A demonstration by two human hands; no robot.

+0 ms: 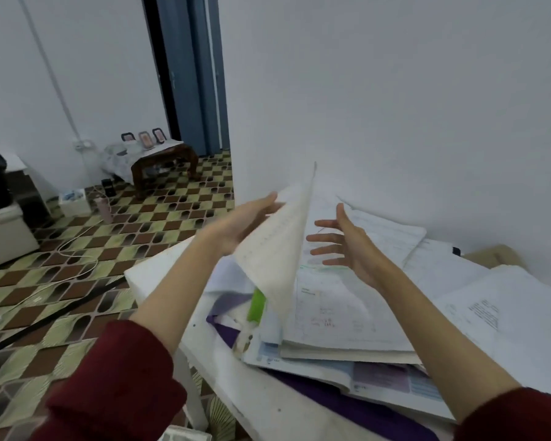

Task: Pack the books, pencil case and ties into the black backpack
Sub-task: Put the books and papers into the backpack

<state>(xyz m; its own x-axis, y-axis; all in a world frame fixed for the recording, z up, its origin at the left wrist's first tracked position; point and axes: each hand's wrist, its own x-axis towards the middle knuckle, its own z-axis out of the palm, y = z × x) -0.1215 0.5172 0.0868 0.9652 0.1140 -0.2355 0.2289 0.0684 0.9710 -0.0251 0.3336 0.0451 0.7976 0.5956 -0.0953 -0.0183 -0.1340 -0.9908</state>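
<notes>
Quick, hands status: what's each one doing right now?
Left hand: holding up a page of the open book.
Right hand: open, fingers spread, holding nothing.

Matt white paper pages [275,249] lifted, glossy printed book covers [379,377] beneath, smooth white table [268,405], dark polished wooden stool [162,163].
</notes>
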